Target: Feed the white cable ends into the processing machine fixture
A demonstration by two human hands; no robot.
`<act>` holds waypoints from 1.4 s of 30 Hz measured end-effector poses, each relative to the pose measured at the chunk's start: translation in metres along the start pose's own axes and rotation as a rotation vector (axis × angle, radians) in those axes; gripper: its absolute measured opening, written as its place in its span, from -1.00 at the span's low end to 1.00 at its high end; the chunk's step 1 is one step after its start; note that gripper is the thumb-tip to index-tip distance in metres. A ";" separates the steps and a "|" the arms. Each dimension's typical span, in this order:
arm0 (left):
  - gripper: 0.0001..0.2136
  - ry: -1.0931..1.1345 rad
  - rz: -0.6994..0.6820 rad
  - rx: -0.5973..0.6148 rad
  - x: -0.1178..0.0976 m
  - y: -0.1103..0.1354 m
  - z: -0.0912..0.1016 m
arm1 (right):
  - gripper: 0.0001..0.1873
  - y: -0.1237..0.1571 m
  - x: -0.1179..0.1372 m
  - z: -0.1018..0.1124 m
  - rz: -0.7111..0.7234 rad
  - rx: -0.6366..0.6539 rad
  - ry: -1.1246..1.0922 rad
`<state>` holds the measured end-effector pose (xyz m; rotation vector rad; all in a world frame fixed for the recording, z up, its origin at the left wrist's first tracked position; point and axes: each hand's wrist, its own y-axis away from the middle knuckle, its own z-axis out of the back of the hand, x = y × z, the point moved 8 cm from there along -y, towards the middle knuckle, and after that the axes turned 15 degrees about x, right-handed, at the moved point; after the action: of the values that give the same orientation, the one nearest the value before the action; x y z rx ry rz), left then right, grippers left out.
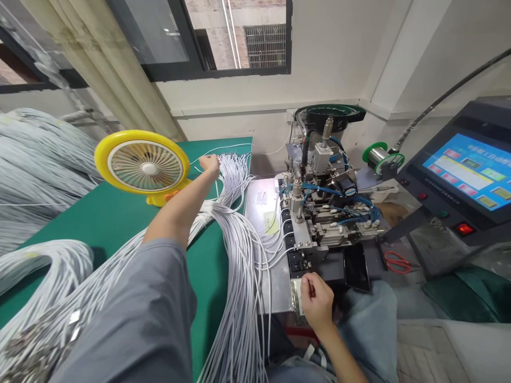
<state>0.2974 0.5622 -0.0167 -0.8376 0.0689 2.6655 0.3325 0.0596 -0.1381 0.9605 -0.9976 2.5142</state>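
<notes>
My left hand [210, 163] reaches out over the green table, fingers closed, beside the far ends of a bundle of white cables [243, 250]. Whether a cable is between those fingers cannot be seen. The bundle bends over the table edge and hangs down toward my lap. My right hand [318, 301] is curled closed at the near corner of a bench-top machine [319, 207] with cylinders and blue air tubes. Its fingertips are hidden, and I cannot make out anything in them. Several single white cables lie across the metal plate [272, 290] to the machine's left side.
A yellow fan [149, 169] stands on the green table [131, 215] under my left forearm. More cable coils [51, 260] lie at left. A phone [356, 267], red-handled scissors [397, 262], a wire spool [379, 158] and a touchscreen [473, 170] are on the right.
</notes>
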 end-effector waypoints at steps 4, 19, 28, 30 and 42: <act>-0.65 0.208 0.020 -0.222 0.005 0.013 0.019 | -0.87 0.001 0.001 0.001 0.002 -0.001 0.020; -0.69 0.027 -0.142 0.110 -0.056 -0.031 0.023 | -0.88 0.004 -0.001 0.004 -0.018 -0.014 0.016; -0.62 -0.350 -0.181 0.561 -0.022 0.057 -0.065 | -0.88 0.001 0.000 0.008 -0.014 -0.024 0.015; -0.54 -0.460 -0.206 0.621 -0.015 0.092 -0.072 | -0.88 0.001 0.001 0.010 -0.018 -0.025 0.017; -0.73 -0.724 -0.319 0.586 -0.023 0.125 -0.059 | -0.85 -0.003 0.005 0.016 0.003 -0.048 0.012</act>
<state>0.3051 0.4291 -0.0597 0.2833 0.4595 2.2827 0.3376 0.0508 -0.1250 0.9302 -1.0514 2.4839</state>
